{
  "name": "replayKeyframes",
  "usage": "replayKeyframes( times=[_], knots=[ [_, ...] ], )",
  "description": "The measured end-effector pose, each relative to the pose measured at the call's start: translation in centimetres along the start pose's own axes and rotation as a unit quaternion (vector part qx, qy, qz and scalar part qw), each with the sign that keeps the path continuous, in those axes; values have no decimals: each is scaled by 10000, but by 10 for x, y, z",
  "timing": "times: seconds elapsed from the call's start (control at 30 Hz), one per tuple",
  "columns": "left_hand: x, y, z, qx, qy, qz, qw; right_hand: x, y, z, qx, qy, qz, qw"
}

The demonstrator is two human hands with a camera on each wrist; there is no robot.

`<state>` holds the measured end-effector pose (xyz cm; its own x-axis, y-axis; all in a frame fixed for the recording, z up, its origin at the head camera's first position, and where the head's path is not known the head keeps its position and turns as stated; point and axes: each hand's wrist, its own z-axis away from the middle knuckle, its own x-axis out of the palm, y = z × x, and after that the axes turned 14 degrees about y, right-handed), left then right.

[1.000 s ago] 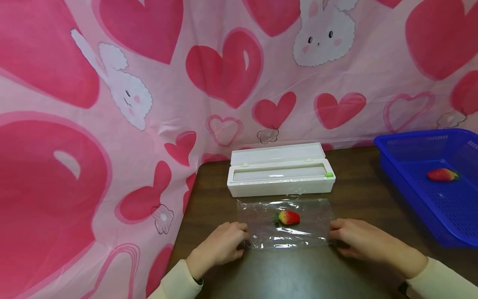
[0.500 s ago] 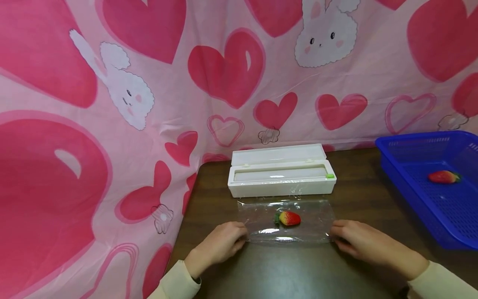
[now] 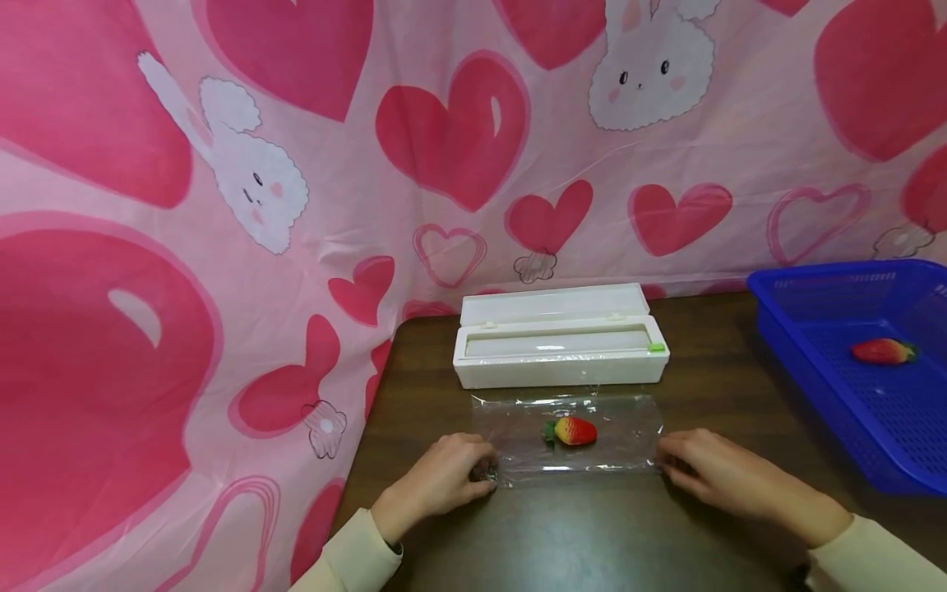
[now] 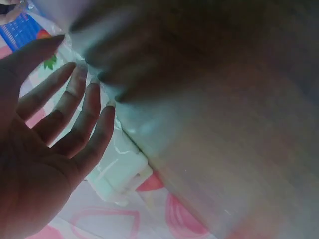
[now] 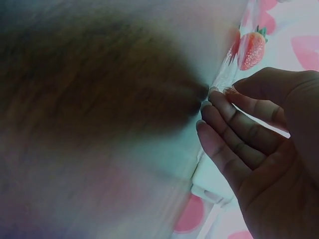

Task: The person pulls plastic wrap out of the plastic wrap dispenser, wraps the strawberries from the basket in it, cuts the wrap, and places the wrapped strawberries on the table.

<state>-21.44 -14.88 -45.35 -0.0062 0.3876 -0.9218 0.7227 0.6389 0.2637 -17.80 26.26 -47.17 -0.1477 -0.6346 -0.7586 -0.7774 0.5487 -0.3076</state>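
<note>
A strawberry [image 3: 575, 431] lies on its side on a sheet of clear cling film [image 3: 621, 444], spread on the dark table. At the film's near left corner is my left hand [image 3: 446, 481]. In the left wrist view its fingers [image 4: 62, 112] are spread and fairly straight, thumb apart from them, fingertips down at the film. My right hand [image 3: 721, 473] pinches the near right corner of the film between thumb and index finger, as the right wrist view shows, where the strawberry [image 5: 252, 51] appears beyond the thumb.
Behind the film stands a white cling film dispenser [image 3: 562, 370], lid raised, with a green slider [image 3: 656, 348] at its right end. A blue plastic basket [image 3: 814, 395] on the right holds another strawberry [image 3: 884, 352]. A pink heart-patterned cloth [image 3: 444, 164] hangs behind and left.
The film's near edge has moved slightly away from me, mostly at the right. My left thumb and fingers have parted. The strawberry stays in place on the film.
</note>
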Motion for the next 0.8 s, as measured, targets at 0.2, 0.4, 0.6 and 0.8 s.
replayKeyframes(
  times=[0.2,0.4,0.6,0.8],
  knots=[
    [2,0,2,154,131,-116,9997,1,0,-1,161,-52,-152,9997],
    [1,-1,2,108,140,-135,9998,0,0,-1,292,-41,-154,9994],
    [1,2,1,197,287,-357,9988,-1,-6,-3,649,-61,238,9976],
    [-2,3,-1,32,482,-5,9988,-4,-15,-7,1479,-232,888,9847]
  ],
)
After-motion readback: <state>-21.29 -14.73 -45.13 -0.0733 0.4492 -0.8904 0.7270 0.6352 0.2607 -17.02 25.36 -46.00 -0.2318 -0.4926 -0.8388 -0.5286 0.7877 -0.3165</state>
